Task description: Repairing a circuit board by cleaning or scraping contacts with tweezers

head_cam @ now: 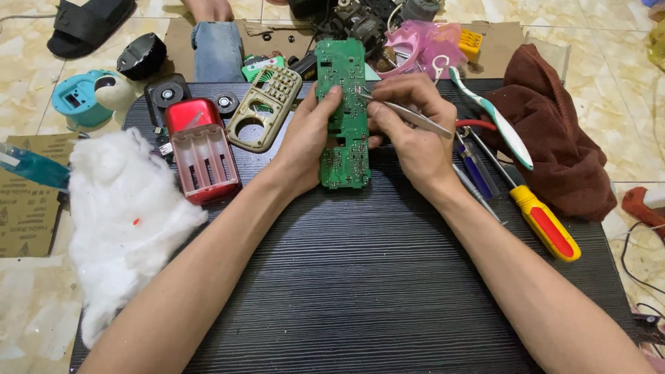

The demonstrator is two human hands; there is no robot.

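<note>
My left hand (305, 149) grips a long green circuit board (343, 114) by its left edge and holds it upright on the black ribbed tabletop (360, 277). My right hand (409, 128) pinches metal tweezers (415, 118), whose tips touch the board's upper right part. A beige keypad frame (265, 107) lies just left of the board. Further left rests a red plastic battery housing (201, 149) with its empty slots facing up.
A wad of white cotton (121, 221) covers the table's left edge. To the right lie a yellow-and-red screwdriver (544, 221), a blue-handled screwdriver (478, 173), a toothbrush (495, 121) and a brown cloth (554, 131). Loose parts, a teal housing (86, 97) and a sandal (86, 24) are behind.
</note>
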